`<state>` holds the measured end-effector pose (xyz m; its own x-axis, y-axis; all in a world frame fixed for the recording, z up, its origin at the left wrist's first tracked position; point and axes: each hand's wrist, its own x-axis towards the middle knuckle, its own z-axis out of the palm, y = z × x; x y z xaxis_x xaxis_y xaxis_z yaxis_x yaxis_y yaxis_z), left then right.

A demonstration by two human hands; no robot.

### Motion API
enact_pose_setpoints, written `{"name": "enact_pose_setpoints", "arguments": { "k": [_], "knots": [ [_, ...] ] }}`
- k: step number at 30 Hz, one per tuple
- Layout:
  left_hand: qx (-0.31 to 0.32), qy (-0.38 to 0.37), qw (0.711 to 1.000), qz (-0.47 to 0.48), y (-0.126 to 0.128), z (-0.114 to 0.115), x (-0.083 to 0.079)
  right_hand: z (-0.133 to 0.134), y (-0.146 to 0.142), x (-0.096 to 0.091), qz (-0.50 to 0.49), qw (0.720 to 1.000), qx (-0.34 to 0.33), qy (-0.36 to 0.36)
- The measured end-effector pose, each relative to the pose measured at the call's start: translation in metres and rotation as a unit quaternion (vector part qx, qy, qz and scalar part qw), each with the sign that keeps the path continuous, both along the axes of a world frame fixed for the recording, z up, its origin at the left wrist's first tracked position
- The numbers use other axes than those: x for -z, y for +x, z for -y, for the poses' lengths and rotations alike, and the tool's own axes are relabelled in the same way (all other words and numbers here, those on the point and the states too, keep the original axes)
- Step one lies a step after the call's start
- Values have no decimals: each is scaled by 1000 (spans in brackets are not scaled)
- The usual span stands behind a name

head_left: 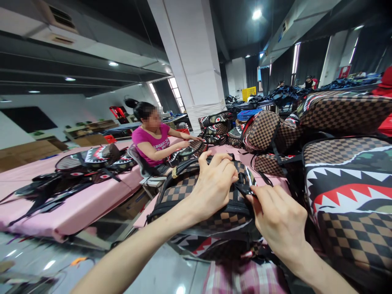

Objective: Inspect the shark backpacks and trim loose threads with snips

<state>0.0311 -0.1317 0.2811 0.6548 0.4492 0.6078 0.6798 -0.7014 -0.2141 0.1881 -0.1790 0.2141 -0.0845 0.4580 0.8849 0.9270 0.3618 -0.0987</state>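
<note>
A brown-and-black checkered backpack with black trim and a shark-mouth print lies in front of me, above my lap. My left hand is closed on its upper side, fingers curled by the black webbing; the fingertips are partly hidden. Beside it, my right hand pinches the end of a short black strap between thumb and fingers. A gold-coloured metal piece shows on the black trim at the bag's left.
More shark-print backpacks are piled close on my right. Others lie on the pink-covered table at left. Across from me a seated person handles a similar bag. A white pillar rises behind, near a blue crate.
</note>
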Motion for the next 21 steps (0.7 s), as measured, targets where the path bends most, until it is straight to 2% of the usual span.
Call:
{"name": "enact_pose_setpoints", "arguments": {
  "k": [3, 6, 9, 12, 15, 17, 19, 21],
  "knots": [
    [9, -23, 1000, 14, -1, 1, -2, -3, 6, 2, -40, 997, -56, -40],
    [40, -91, 993, 56, -3, 2, -8, -7, 16, 6, -105, 981, -133, -93],
    [69, -157, 980, 104, -3, 1, -12, -8, 19, 8, -115, 978, -150, -86],
    [52, -124, 982, 131, -3, -3, -13, -8, 18, 5, -93, 986, -122, -58],
    [32, -70, 994, 83, -5, -7, -12, -9, 21, 0, -109, 976, -162, -94],
    [35, -62, 996, 46, -8, -9, -10, -9, 24, -3, -142, 966, -184, -112],
    [46, -62, 996, 36, -10, -10, -9, -8, 24, -5, -141, 971, -170, -94],
    [53, -61, 996, 41, -11, -9, -7, -6, 19, -5, -99, 983, -140, -63]
  ]
}}
